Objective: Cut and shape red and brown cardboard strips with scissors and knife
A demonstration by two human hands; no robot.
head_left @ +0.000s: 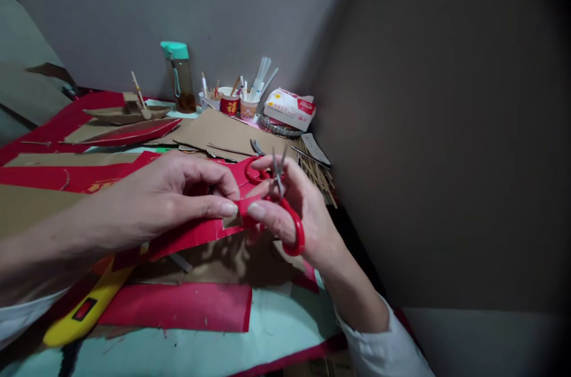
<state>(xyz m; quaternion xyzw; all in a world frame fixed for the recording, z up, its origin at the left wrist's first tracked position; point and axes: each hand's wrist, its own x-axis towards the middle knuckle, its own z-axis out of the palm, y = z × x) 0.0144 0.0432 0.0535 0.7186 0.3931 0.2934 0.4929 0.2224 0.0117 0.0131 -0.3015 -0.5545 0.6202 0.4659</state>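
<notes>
My left hand (178, 189) pinches a piece of red cardboard (191, 236) between thumb and fingers, near the middle of the view. The brown inner side of the cardboard shows beside the left thumb. A pair of scissors (295, 235) with red handles hangs on my right hand (314, 216), thumb through one loop, blades pointing up and away from the cardboard. The right thumb and fingers also press on the end of the red cardboard. Below my left wrist lies a yellow hot glue gun (96, 302), partly covered.
Two boat-shaped models (134, 132) stand at the back left, near a bottle with a teal lid (178, 77). Cups of sticks and straws (229, 104) and a tissue pack (289, 108) line the wall. Brown cardboard (218, 130) and a red sheet (178, 307) lie on the table.
</notes>
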